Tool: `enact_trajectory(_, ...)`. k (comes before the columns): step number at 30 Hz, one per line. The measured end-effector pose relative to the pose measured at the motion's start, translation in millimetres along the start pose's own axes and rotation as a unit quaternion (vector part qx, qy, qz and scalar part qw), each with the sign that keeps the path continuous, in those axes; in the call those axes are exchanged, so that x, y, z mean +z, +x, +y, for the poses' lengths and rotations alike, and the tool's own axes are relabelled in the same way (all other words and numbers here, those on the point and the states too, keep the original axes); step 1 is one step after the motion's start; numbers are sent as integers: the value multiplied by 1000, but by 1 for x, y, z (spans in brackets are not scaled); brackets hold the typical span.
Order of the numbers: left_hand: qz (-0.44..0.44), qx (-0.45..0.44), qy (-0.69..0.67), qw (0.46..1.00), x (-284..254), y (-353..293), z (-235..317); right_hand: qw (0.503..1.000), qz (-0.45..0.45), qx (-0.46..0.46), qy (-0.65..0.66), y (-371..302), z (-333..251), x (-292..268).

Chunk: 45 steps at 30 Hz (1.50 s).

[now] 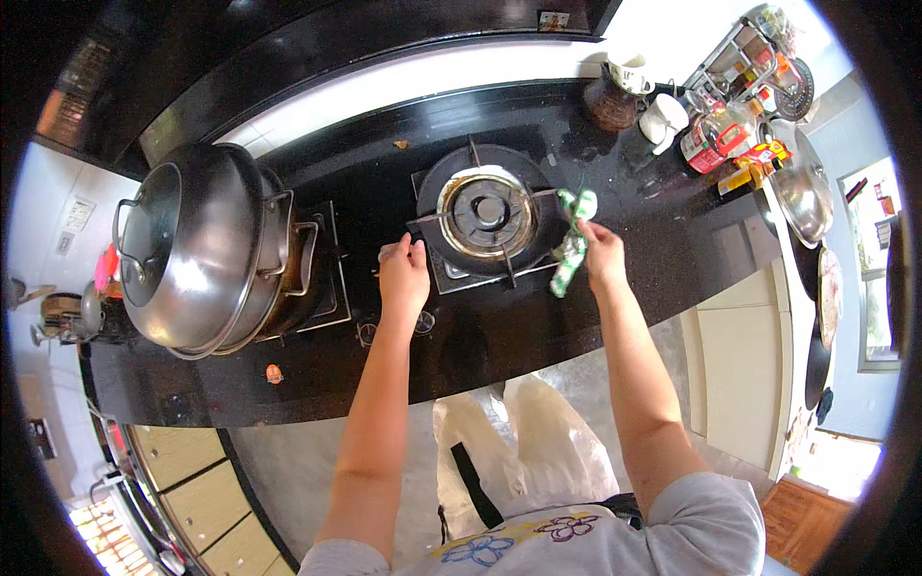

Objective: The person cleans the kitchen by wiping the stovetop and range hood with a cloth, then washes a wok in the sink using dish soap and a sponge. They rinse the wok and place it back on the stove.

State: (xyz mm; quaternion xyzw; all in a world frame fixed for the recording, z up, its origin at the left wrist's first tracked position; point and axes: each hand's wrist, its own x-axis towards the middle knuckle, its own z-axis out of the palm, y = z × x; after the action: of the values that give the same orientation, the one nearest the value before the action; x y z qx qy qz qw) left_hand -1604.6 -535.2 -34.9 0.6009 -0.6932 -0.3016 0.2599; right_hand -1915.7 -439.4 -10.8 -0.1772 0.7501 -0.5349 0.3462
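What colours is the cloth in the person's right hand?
The cloth in the right hand is green and white, as the head view shows.

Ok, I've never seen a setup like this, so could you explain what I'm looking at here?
There's no machine: these are a person's own bare hands. The single picture comes from a wide fisheye camera on their head, looking down, so straight edges bend. On the black countertop you see a round gas burner in the middle, a large lidded steel pot to the left, and a white mug toward the back right. The right hand has a green-and-white cloth in its grip. The left hand is at the burner's near left side; whether it touches isn't clear.
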Motion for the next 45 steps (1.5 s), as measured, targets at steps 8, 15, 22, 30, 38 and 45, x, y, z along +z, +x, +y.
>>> enact_trajectory(8,-26,-178,-182,967,6,5,31,991,-120,48,-18,10,-10,26)
enact_trajectory(15,72,-184,-206,958,16,3,33,994,-66,-56,-60,19,5,40)
enact_trajectory(22,75,-172,-265,946,6,-13,36,989,-107,-101,7,5,-14,22)
enact_trajectory(30,64,-126,-323,936,0,-63,90,986,-112,-116,29,-37,-36,-54)
enact_trajectory(38,-93,-59,-374,921,116,-82,173,996,29,-69,48,-28,-1,-209)
enact_trajectory(45,-237,-50,-385,890,274,-95,260,987,146,-37,47,18,45,-357)
